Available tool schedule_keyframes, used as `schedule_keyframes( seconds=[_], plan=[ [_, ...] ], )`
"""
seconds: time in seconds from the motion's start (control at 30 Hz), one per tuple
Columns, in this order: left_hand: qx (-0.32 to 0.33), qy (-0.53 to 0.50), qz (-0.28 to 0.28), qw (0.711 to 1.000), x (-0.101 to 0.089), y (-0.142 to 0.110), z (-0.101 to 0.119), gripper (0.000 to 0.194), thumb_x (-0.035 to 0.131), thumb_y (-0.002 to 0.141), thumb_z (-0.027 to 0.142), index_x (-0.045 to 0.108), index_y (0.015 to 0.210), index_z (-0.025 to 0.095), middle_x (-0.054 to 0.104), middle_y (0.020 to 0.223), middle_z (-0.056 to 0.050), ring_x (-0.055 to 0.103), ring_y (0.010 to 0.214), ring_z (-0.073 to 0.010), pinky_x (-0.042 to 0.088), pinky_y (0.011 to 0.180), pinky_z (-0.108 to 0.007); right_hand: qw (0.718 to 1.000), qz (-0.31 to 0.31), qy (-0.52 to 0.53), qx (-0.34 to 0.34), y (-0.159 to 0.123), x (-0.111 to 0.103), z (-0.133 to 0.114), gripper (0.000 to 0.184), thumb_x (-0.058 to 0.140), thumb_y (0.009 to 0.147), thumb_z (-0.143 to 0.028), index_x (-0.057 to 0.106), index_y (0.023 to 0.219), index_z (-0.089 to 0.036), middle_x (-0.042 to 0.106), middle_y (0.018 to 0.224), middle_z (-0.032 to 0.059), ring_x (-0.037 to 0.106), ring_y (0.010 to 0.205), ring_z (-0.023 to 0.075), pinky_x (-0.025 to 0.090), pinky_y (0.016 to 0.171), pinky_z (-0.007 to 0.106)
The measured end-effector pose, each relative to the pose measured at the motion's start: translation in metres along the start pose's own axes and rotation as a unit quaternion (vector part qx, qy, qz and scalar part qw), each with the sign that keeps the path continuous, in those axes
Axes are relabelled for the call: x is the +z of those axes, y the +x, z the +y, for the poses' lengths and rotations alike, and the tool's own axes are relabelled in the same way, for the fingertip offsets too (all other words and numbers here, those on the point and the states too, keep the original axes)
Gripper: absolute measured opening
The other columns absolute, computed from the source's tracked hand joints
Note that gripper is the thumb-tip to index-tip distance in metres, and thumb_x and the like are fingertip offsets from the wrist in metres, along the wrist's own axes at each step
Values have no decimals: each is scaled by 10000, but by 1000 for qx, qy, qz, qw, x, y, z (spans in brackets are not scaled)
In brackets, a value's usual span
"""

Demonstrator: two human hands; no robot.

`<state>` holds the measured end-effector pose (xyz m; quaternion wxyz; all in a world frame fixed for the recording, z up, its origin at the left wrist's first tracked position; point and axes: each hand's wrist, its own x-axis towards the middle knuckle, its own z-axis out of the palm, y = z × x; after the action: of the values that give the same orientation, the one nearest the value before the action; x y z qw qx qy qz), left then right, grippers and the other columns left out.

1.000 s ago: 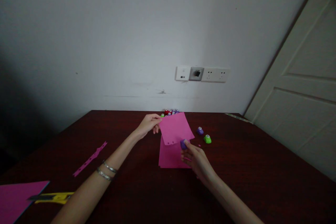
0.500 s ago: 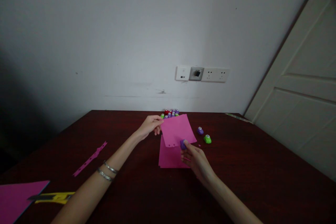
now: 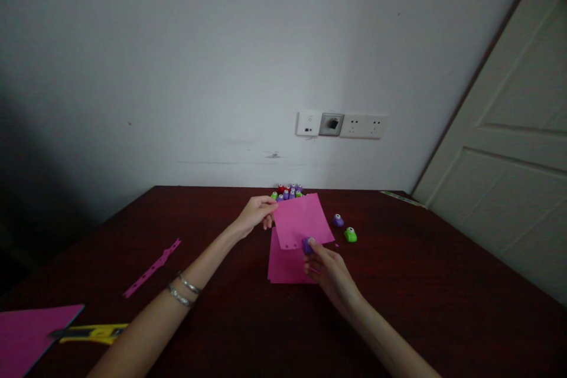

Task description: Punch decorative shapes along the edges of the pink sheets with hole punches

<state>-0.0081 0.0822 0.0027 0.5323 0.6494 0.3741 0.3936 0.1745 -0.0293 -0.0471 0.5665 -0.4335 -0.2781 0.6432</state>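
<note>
My left hand (image 3: 257, 213) pinches the upper left corner of a pink paper sheet (image 3: 305, 218), raised and tilted above the table. Small punched holes run along the left part of its lower edge. A purple craft punch (image 3: 307, 245) sits at that lower edge, held between the thumb and fingers of my right hand (image 3: 330, 274). Beneath the raised sheet lie more pink sheets (image 3: 286, 269), partly covered by it and by my right hand. To the right stand a purple punch (image 3: 338, 220) and a green punch (image 3: 350, 235).
Several red, green and purple punches (image 3: 287, 192) cluster near the wall. At left on the dark table (image 3: 230, 319) lie a punched pink strip (image 3: 153, 269), a yellow utility knife (image 3: 91, 333) with its blade out, and a pink sheet (image 3: 33, 331). A thin strip (image 3: 404, 199) lies far right.
The raised sheet and my left hand have shifted very slightly to the right. The purple punch has slid a little to the left along the sheet's lower edge.
</note>
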Motion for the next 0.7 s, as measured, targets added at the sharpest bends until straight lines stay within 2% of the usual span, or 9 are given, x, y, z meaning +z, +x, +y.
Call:
schedule_keyframes(
  seconds=[0.47, 0.7],
  plan=[
    [-1, -7, 1, 1000, 6, -2, 0, 182, 544, 795, 311, 528, 830, 133, 535, 510, 26, 475, 363, -62, 348, 341, -166, 1000, -7, 2, -5, -4, 3, 0, 331, 739, 585, -441, 627, 620, -132, 618, 557, 18, 534, 475, 102, 426, 518, 242],
    [-9, -23, -49, 999, 10, -5, 0, 230, 534, 805, 351, 528, 852, 125, 560, 553, 0, 533, 409, -90, 386, 345, -170, 1000, -5, 2, -15, -3, 2, 0, 326, 738, 589, -438, 623, 615, -134, 612, 561, 10, 534, 482, 96, 421, 516, 234]
  ],
)
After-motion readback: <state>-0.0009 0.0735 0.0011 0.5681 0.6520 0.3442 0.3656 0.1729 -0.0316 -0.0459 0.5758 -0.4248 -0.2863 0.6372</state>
